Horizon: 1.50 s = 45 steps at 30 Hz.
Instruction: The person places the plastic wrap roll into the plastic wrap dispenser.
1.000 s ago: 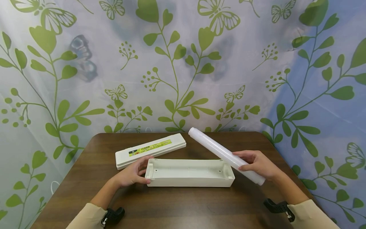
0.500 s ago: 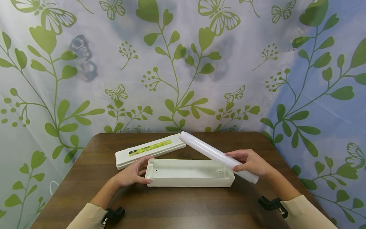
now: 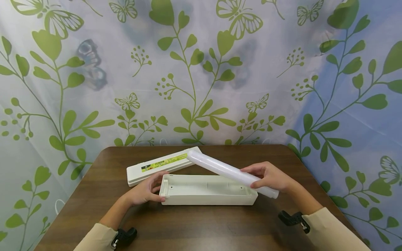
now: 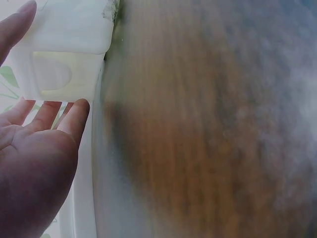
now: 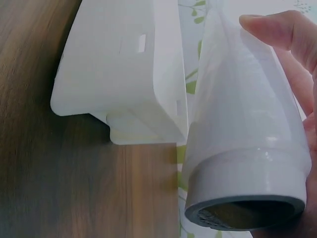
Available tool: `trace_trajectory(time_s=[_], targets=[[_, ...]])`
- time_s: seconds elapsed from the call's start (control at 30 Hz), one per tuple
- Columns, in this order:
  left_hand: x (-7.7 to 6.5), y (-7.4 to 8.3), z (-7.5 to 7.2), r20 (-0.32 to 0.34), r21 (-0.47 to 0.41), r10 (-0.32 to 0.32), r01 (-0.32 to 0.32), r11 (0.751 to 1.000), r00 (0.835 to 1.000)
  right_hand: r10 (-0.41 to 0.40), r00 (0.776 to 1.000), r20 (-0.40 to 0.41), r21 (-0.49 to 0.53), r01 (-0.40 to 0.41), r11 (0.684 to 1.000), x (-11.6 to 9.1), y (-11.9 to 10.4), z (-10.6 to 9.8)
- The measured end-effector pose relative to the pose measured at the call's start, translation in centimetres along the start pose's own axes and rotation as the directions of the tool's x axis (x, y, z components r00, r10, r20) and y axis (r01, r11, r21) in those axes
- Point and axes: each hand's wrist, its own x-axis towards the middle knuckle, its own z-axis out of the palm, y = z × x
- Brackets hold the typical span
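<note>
An open white plastic box (image 3: 207, 200) lies lengthwise on the table, its inside showing bare walls and small end supports. My left hand (image 3: 142, 191) grips its left end, thumb on the front side and fingers behind. Slanting over the box's right part is a roll of cling film (image 3: 216, 167), held by my right hand (image 3: 270, 177) near its lower right end. In the right wrist view the roll (image 5: 242, 124) shows its hollow core end, with my thumb along its side and the box (image 5: 114, 54) beside it. The roll's far end hangs over the lid.
Behind the box a white lid (image 3: 138, 171) with a green and yellow label lies at an angle on the brown wooden table (image 3: 207, 226). A leaf-patterned curtain (image 3: 201, 69) hangs behind the table. Black straps (image 3: 125, 237) are on both wrists.
My right hand has carried the roll leftward over the box. The roll has turned flatter, its far end coming lower and over the lid. My left hand and the box stay in place.
</note>
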Motion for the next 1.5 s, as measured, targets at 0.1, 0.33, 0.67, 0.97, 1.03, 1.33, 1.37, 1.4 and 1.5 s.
trace_trajectory(time_s=[0.1, 0.33, 0.67, 0.97, 1.03, 1.33, 1.37, 1.4, 1.5], targets=[[0.0, 0.0, 0.0, -0.003, 0.006, 0.001, -0.001, 1.0, 1.0, -0.008, 1.0, 0.013, 0.014, 0.008, 1.0, 0.3, -0.1, 0.1], [0.0, 0.0, 0.1, 0.003, 0.0, 0.003, -0.003, 1.0, 1.0, -0.018, 0.999, 0.03, 0.005, 0.017, 1.0, 1.0, -0.6, 0.2], [-0.1, 0.3, 0.2, -0.003, -0.004, -0.011, 0.011, 1.0, 1.0, -0.05, 0.995, 0.088, -0.024, 0.052, 0.998, 2.2, -0.7, 0.2], [-0.2, 0.4, 0.1, 0.004, -0.001, -0.015, 0.015, 1.0, 1.0, -0.062, 0.987, 0.151, 0.0, 0.063, 0.998, 3.1, -0.6, 0.7], [-0.2, 0.4, 0.1, 0.004, 0.002, -0.007, 0.007, 1.0, 1.0, -0.064, 0.984, 0.169, 0.01, 0.063, 0.998, 3.3, -0.5, 0.9], [-0.2, 0.1, 0.1, 0.001, -0.003, -0.004, 0.004, 1.0, 1.0, -0.065, 0.974, 0.218, 0.04, 0.057, 0.998, 4.4, -0.5, 1.4], [-0.2, 0.1, 0.1, 0.0, -0.002, -0.007, 0.007, 1.0, 1.0, -0.066, 0.973, 0.222, 0.042, 0.058, 0.997, 4.6, -0.6, 1.5], [-0.2, 0.1, 0.0, -0.002, -0.002, -0.008, 0.008, 1.0, 1.0, -0.066, 0.972, 0.226, 0.047, 0.057, 0.997, 4.7, -0.7, 1.5], [-0.1, 0.1, 0.0, -0.001, -0.004, -0.008, 0.008, 1.0, 1.0, -0.058, 0.97, 0.236, 0.051, 0.048, 0.998, 5.1, -0.8, 1.6]])
